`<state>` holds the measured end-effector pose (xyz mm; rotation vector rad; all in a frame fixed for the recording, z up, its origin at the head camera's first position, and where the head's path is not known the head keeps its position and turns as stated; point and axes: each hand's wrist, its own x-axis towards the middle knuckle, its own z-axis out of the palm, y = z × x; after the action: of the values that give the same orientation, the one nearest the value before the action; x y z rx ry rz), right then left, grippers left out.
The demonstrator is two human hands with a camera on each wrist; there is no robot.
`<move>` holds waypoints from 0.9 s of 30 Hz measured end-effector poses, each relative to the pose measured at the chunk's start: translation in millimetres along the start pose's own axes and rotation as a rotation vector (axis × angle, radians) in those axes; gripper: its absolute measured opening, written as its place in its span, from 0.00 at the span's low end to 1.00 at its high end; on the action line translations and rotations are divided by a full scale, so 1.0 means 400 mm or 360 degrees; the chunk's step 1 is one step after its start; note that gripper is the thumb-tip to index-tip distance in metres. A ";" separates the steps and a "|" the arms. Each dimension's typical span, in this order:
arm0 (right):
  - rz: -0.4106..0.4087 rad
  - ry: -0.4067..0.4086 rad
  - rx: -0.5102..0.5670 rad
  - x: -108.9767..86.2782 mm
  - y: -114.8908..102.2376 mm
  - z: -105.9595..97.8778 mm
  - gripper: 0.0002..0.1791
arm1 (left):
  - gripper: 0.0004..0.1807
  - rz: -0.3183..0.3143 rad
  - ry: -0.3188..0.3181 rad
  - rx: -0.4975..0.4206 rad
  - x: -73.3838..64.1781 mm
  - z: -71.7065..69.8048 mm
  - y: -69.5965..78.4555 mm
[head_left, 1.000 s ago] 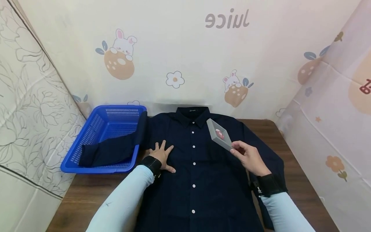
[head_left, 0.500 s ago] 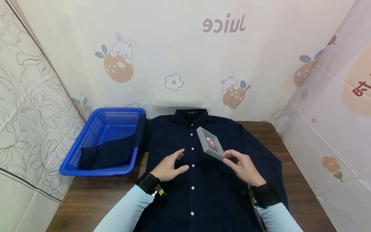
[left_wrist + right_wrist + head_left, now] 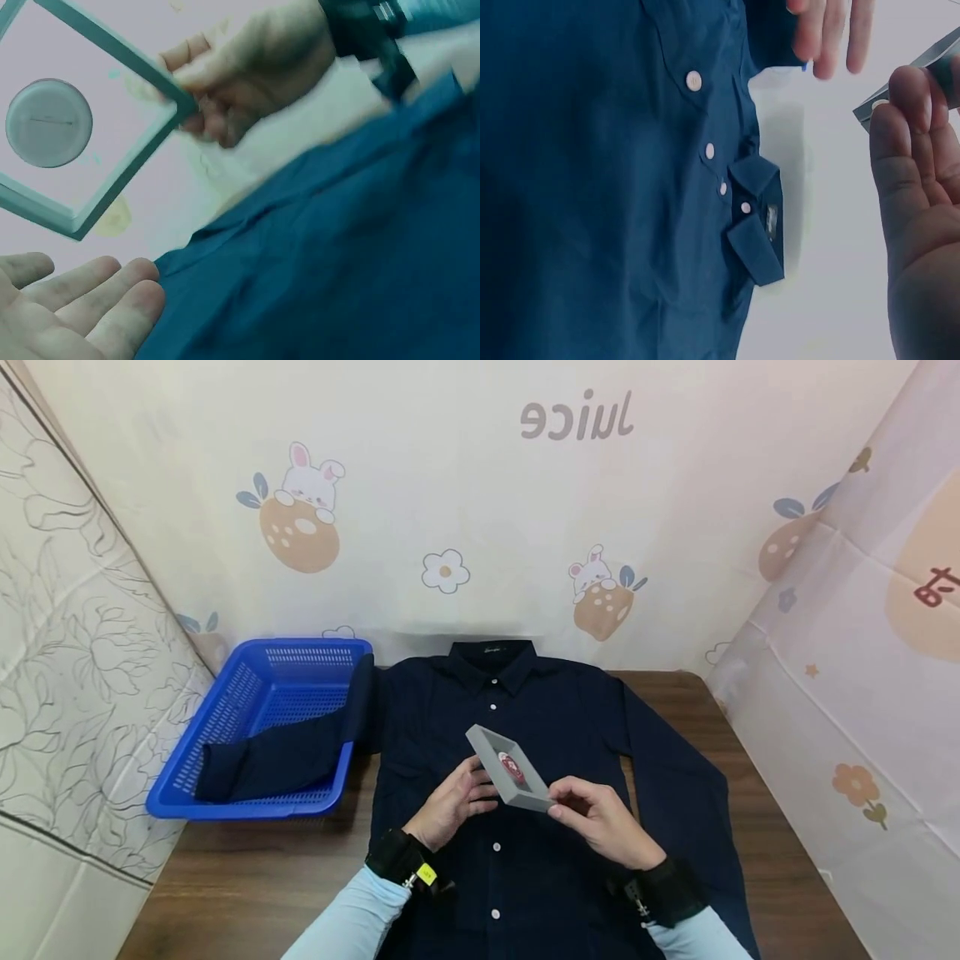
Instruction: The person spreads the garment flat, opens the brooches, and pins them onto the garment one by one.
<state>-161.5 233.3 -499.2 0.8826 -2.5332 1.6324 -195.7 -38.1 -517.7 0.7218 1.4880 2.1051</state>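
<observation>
My right hand [image 3: 600,818] pinches one corner of a grey display frame [image 3: 531,802], held tilted over a dark navy shirt [image 3: 555,902]. Behind the frame's clear film sits a round red pin badge [image 3: 512,768]; its grey back with a pin [image 3: 49,124] faces the left wrist camera. Beside the frame's left edge is my left hand [image 3: 453,806], fingers loosely extended. In the left wrist view a gap separates those fingers [image 3: 97,304] from the frame. White buttons run down the shirt front, with the collar [image 3: 517,672] at the far end.
A blue plastic basket [image 3: 161,793] stands at the left on the brown wooden table [image 3: 247,868]. One shirt sleeve [image 3: 277,760] lies over its rim and inside it. The other sleeve [image 3: 675,785] stretches down the right side. Printed curtains [image 3: 450,477] close off the back and sides.
My left hand has lifted off the shirt's left chest and moved right, up to the frame. My right hand has carried the frame left and towards me.
</observation>
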 end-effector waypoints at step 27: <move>-0.0054 0.0014 -0.0122 0.040 -0.058 0.044 0.10 | 0.46 0.0028 0.0254 -0.0523 -0.014 0.008 -0.025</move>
<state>-159.4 204.4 -483.0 0.9041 -2.5410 1.5157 -188.8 -36.3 -527.2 0.4548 1.1701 2.3893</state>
